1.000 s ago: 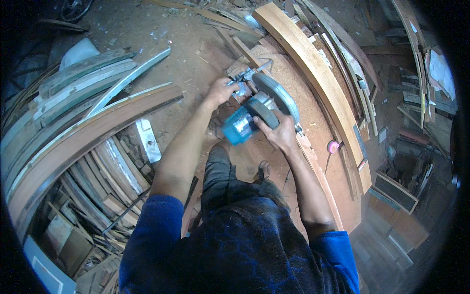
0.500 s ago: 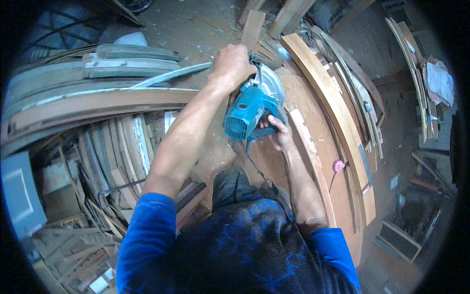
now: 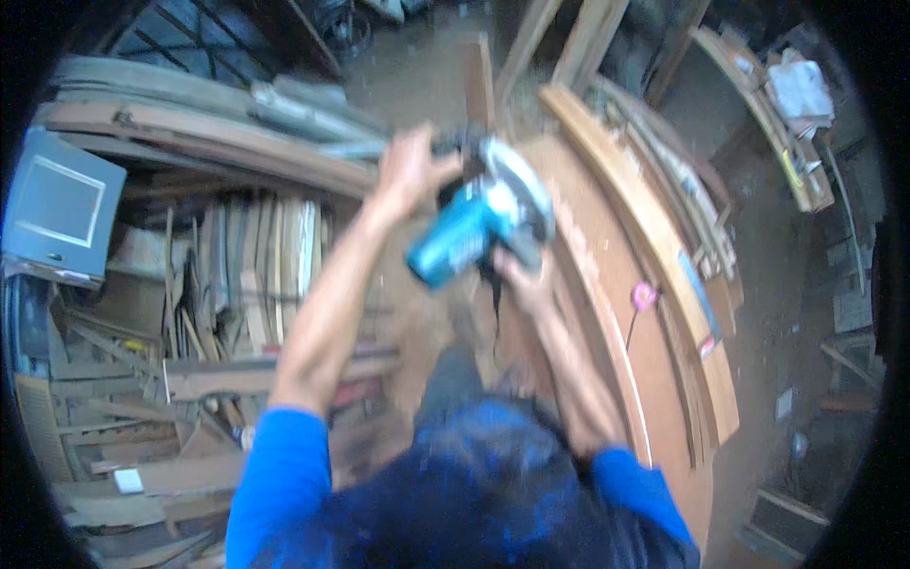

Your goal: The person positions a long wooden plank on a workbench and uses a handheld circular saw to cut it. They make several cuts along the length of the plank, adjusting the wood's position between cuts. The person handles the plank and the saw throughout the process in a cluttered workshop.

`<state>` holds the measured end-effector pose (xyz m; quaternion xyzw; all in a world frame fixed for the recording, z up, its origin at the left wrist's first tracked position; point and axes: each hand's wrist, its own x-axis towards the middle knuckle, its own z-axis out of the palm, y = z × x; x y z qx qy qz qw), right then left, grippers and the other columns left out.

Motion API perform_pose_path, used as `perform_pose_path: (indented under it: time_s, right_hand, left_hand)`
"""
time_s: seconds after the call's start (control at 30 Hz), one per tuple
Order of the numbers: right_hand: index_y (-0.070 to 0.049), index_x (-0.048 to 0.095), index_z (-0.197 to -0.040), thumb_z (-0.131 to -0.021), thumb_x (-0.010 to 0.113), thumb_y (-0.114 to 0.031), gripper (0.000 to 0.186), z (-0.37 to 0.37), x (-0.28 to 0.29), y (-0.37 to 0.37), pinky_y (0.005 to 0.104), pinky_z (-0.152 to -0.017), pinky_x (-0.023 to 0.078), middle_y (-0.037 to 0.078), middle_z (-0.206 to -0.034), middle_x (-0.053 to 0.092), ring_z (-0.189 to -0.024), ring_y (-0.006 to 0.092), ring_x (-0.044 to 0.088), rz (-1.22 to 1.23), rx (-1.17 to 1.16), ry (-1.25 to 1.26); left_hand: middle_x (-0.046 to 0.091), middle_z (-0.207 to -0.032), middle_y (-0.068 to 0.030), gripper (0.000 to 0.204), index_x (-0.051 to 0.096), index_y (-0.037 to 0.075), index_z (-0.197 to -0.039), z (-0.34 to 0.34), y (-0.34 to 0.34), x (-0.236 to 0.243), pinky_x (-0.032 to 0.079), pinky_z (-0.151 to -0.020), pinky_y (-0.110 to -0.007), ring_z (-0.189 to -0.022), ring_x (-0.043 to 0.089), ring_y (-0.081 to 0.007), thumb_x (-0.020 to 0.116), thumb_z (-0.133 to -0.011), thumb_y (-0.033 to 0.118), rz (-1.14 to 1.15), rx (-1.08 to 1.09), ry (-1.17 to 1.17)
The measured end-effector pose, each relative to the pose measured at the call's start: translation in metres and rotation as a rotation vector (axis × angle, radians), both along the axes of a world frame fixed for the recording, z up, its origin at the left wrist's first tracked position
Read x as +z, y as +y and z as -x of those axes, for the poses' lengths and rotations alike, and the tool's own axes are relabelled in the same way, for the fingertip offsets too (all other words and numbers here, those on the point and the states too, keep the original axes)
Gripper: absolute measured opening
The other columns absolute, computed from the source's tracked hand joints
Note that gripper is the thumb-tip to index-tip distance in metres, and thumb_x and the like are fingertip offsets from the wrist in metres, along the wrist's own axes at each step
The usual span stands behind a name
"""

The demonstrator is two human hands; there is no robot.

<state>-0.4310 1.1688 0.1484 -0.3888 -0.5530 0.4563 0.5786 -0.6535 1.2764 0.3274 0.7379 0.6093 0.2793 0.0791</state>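
Your blue circular saw (image 3: 479, 228) sits at the centre of the view, raised above the near end of the broad curved wooden panel (image 3: 616, 313); whether its base touches the wood cannot be told through the blur. Your left hand (image 3: 409, 171) is closed over the saw's front end, and your right hand (image 3: 521, 275) is wrapped on the rear grip beneath the blue housing. A small pink object (image 3: 645, 296) lies on the panel to your right, well apart from the saw. A curved wooden rail (image 3: 654, 237) runs along the panel's far edge, with thinner curved strips stacked just beyond it. To your left, long arched beams (image 3: 199, 133) lie across a dense heap of offcut boards (image 3: 246, 275), beside a grey flat box (image 3: 62, 204). No container with visible contents can be made out.
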Motion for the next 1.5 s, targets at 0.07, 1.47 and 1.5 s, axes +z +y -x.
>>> perform_pose_path:
  time_s: [0.07,1.47,1.5]
  right_hand:
    - [0.001,0.074,-0.118,-0.086,0.082,-0.019,0.038,-0.017,0.027,-0.086,0.0371,-0.087,0.057,0.006,-0.102,0.077,-0.094,0.0175,0.071,-0.022,-0.057,-0.041]
    - [0.005,0.068,-0.116,-0.086,0.082,-0.02,0.042,-0.251,0.161,-1.043,0.0269,-0.049,0.047,0.002,-0.075,0.063,-0.055,0.0098,0.057,0.648,-0.98,-0.065]
    - [0.005,0.068,-0.116,-0.086,0.082,-0.021,0.042,-0.266,0.156,-1.078,0.0271,-0.049,0.047,0.002,-0.075,0.063,-0.055,0.0101,0.057,0.633,-0.989,-0.06]
  left_hand:
    - [0.076,-0.106,-0.0254,0.056,0.074,0.0,-0.117,-0.023,-0.102,-0.013,0.058,-0.09,-0.048,-0.101,0.074,-0.0424,0.081,-0.081,0.042,0.113,-0.008,0.093]
    - [0.073,-0.106,-0.0138,0.033,0.061,0.007,-0.131,0.101,-0.847,-0.427,0.059,-0.068,-0.04,-0.084,0.071,-0.026,0.062,-0.104,0.026,1.18,0.417,-0.667]
    - [0.073,-0.107,-0.0135,0.033,0.061,0.007,-0.131,0.083,-0.864,-0.425,0.059,-0.068,-0.039,-0.083,0.071,-0.0251,0.062,-0.104,0.025,1.176,0.424,-0.666]
